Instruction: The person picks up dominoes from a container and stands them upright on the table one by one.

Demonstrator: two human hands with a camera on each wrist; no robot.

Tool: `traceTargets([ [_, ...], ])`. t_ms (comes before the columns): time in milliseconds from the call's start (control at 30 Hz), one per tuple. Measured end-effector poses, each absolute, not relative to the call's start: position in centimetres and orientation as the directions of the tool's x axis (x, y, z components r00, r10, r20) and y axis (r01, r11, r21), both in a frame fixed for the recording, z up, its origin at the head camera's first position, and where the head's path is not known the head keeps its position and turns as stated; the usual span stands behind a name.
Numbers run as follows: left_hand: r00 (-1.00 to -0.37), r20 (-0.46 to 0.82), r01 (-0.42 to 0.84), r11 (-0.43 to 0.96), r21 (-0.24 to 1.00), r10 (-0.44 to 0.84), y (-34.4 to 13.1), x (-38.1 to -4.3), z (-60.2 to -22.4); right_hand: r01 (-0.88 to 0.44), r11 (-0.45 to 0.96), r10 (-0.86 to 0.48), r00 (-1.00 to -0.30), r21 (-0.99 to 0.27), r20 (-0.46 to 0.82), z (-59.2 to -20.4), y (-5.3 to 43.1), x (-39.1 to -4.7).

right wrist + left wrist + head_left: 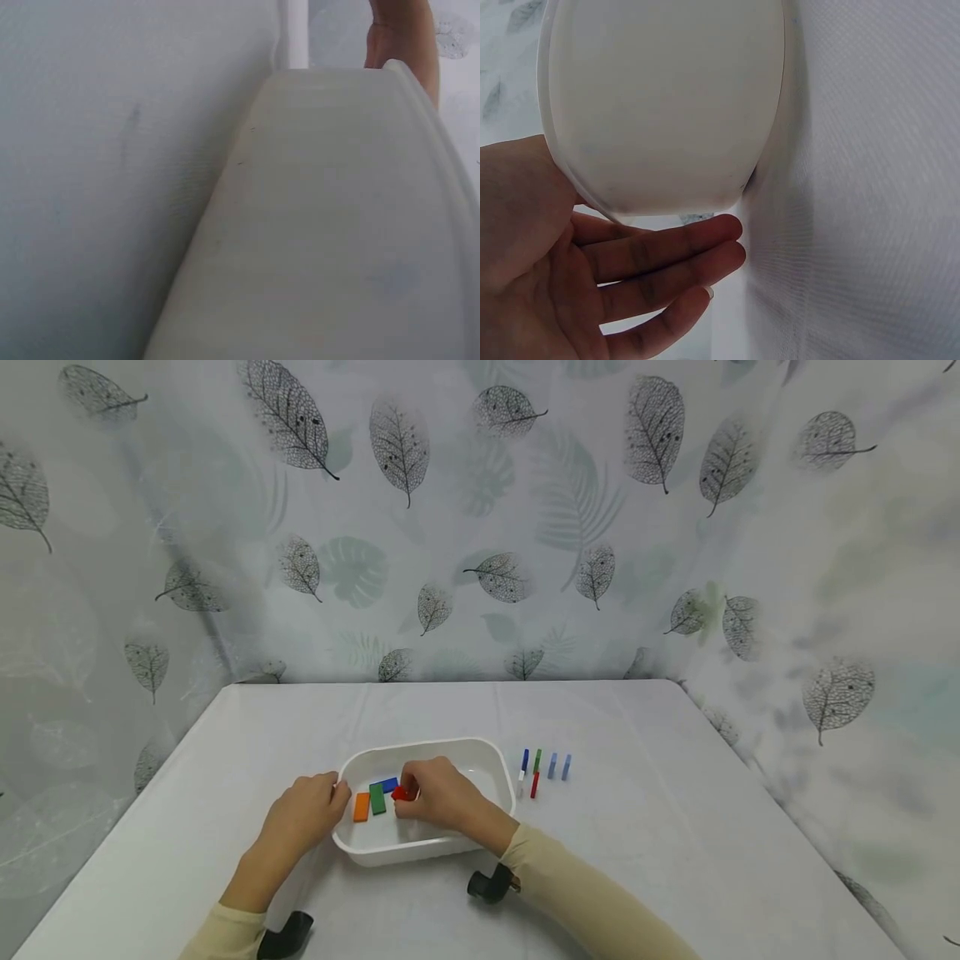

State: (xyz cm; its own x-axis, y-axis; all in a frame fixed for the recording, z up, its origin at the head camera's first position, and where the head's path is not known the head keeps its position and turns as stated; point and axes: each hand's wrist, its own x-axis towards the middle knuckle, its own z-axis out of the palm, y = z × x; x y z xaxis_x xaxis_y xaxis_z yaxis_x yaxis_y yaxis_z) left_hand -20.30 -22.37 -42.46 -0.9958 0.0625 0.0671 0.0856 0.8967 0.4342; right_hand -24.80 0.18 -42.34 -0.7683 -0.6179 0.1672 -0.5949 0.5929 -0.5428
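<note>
A white plastic tray (401,855) stands on the table. My left hand (303,810) grips its left end at the rim; in the left wrist view, the other fingers (667,251) extend loosely along the outside of the tray's end wall (667,112). My right hand (442,795) reaches into the tray and pinches a small red block (400,793) between thumb and fingertips. Beside it in the tray lie a green block (377,799), an orange block (362,807) and a blue block (389,784). Only the tray's outer side wall (322,202) and part of the left hand appear in the right wrist view.
Right of the tray, several small sticks lie in short rows: dark blue (525,760), green (537,761), white (521,784), red (535,785) and two light blue ones (552,766). A white cloth covers the table (675,860); leaf-patterned curtains (450,527) hang around it.
</note>
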Motion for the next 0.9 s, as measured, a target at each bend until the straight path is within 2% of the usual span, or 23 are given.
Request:
traceTargets([
  [233,-0.996,0.071,0.087,0.897,0.434,0.062,-22.4,-20.3,-42.5,-0.613,0.497,-0.588,-0.759,-0.614,0.281,-41.7,1.5,-24.5],
  [467,-0.995,0.072,0.089,0.896,0.435,0.063,-22.3,-20.1,-42.4,-0.666,0.419,-0.558,-0.725,-0.617,0.404,-40.9,3.0,-24.2],
  [900,-0.996,0.066,0.085,0.893,0.442,0.062,-22.2,-20.1,-42.1,-0.657,0.402,-0.458,-0.747,-0.638,0.482,-39.4,6.8,-24.0],
])
